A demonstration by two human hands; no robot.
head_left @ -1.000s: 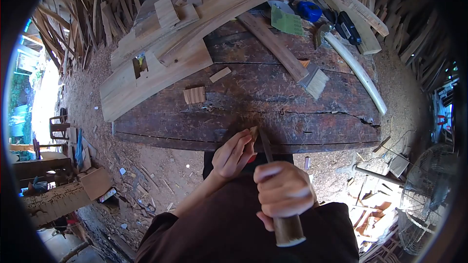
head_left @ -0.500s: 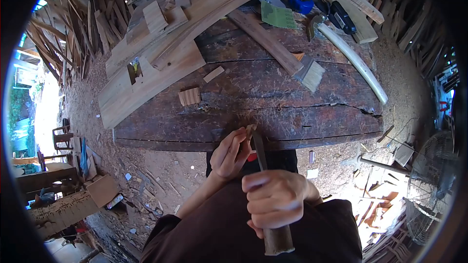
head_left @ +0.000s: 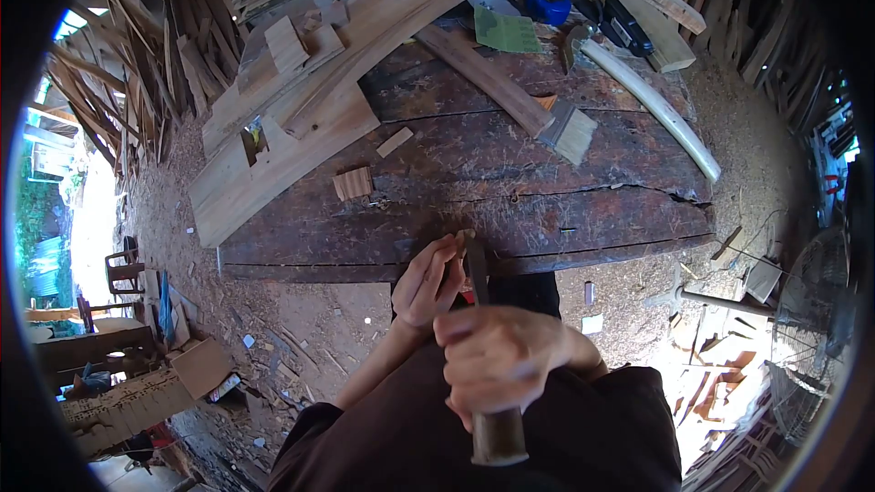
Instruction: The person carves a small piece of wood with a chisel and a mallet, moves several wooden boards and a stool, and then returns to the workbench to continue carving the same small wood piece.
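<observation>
Pinched in the fingers of my left hand (head_left: 425, 288) is a small piece of wood (head_left: 466, 238), upright at the near edge of the wooden bench (head_left: 428, 173). Most of the piece is hidden behind those fingers. My right hand (head_left: 497, 360) wraps round the thick handle of a chisel (head_left: 477, 275). The handle's butt end sticks out below the fist toward my body. Its flat blade points away from me, with the tip right beside the wood piece. Just beyond my hands lies a small striped wood block (head_left: 354, 184).
A broad brush (head_left: 567, 132), a hammer (head_left: 649, 107), a blue tape measure (head_left: 548, 6) and green paper (head_left: 507, 31) lie across the bench. Long planks (head_left: 301, 141) rest on its left side. A fan (head_left: 811, 310) stands at right; wood scraps litter the floor.
My right hand and the chisel have shifted slightly left and forward along the wood piece. My left hand keeps its hold. The whole view has tilted a little.
</observation>
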